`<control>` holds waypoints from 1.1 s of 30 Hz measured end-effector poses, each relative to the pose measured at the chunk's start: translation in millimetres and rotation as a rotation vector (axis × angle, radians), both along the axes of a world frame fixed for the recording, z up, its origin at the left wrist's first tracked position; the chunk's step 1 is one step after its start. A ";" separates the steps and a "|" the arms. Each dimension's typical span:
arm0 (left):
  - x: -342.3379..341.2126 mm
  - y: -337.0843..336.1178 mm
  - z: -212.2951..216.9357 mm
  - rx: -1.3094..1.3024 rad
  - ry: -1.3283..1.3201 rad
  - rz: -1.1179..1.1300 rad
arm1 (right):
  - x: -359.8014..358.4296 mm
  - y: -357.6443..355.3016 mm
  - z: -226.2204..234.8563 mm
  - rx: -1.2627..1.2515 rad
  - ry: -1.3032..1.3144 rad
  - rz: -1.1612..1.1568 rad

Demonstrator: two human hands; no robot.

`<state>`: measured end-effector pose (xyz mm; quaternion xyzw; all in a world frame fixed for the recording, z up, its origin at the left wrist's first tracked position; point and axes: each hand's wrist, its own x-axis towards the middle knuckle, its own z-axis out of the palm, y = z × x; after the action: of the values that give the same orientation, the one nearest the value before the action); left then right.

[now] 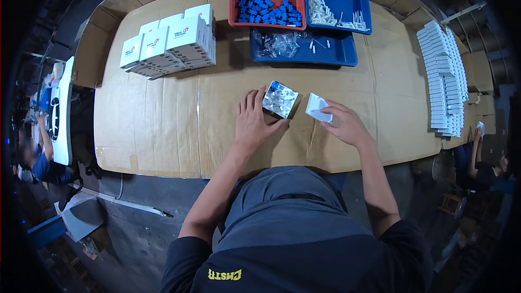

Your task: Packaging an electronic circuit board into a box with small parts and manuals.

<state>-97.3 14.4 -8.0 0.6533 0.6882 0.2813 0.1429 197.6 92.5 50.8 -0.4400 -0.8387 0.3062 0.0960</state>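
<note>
In front of me on the cardboard-covered table sits a small square white box (280, 100), its top uncovered. Small white parts, something blue and clear plastic show inside it. My left hand (253, 116) has thumb and fingers around the left and near sides of this box. To the right of it, my right hand (345, 123) pinches a flat white square piece (318, 107), which looks like a lid, by its right edge. The piece is tilted and apart from the box. Whether it touches the table I cannot tell.
Beyond the box stand a red tray (234, 0) of blue clips, a blue tray (339, 28) of white pins and a lower blue tray (336, 61) with clear bags. Stacked white boxes (182, 38) are at left, white cases (442, 81) at right. Two people sit farther off.
</note>
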 end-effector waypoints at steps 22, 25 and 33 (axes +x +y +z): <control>25.8 -9.4 16.7 0.173 -0.738 0.068 | -16.4 -9.8 -30.2 0.052 0.197 -0.288; 18.2 -14.3 7.7 0.074 -1.310 0.097 | -26.2 -5.6 -9.5 -0.380 0.671 -0.269; 23.3 -19.1 57.7 -0.419 -2.130 0.004 | -54.1 -1.4 30.4 -0.707 1.052 -0.030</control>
<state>-74.0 -4.7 49.6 0.0351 0.2459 0.5808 0.7752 143.6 91.1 81.2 -0.2473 -0.5213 0.7387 0.3484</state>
